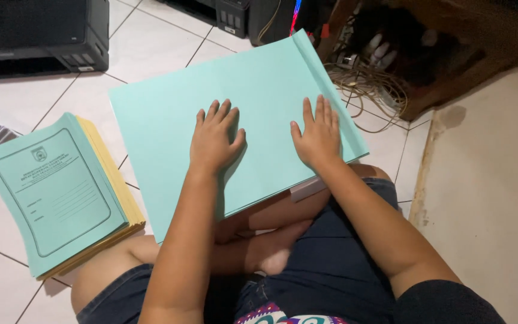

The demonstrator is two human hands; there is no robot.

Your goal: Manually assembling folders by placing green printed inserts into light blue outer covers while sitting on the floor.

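Note:
A large light-green paper folder [169, 129] lies flat across my crossed legs and the tiled floor, with a folded strip along its right edge. My left hand [214, 138] rests palm down on its middle, fingers spread. My right hand [318, 137] presses flat on the folder's right part, next to the folded strip. Neither hand grips anything. A stack of folders [55, 192] lies to the left, its top one light green with a printed frame, yellow ones beneath.
Black printers [37, 36] stand on the floor at the top left, another black device [232, 15] at top centre. A tangle of cables [370, 87] sits by a dark wooden cabinet [451, 66] at top right. A beige wall [493, 180] runs along the right.

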